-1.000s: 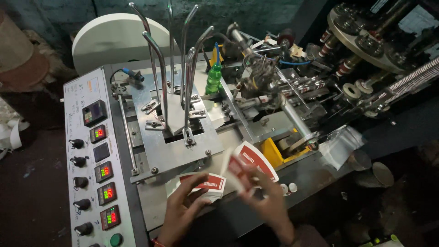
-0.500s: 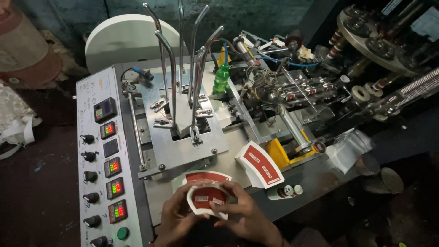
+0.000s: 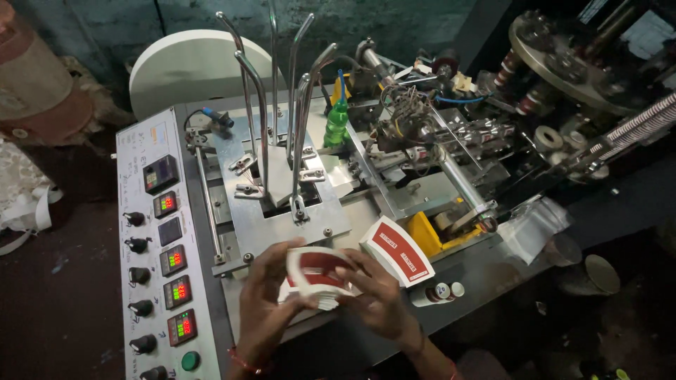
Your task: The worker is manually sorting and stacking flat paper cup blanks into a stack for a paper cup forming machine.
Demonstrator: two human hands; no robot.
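A dim workshop, lit mostly from above onto the grey metal machine bed (image 3: 282, 232), which fills the middle. At nine o'clock stands its pale control panel (image 3: 158, 239) with black knobs and red-green digit displays. At eleven o'clock sits a large white paper roll (image 3: 183, 70) before a dark teal painted wall (image 3: 105, 21). The dark, stained floor (image 3: 56, 309) spreads at eight o'clock, with white strips of scrap (image 3: 24, 211) lying on it. At two o'clock a round steel turret (image 3: 563, 63) sits in shadow.
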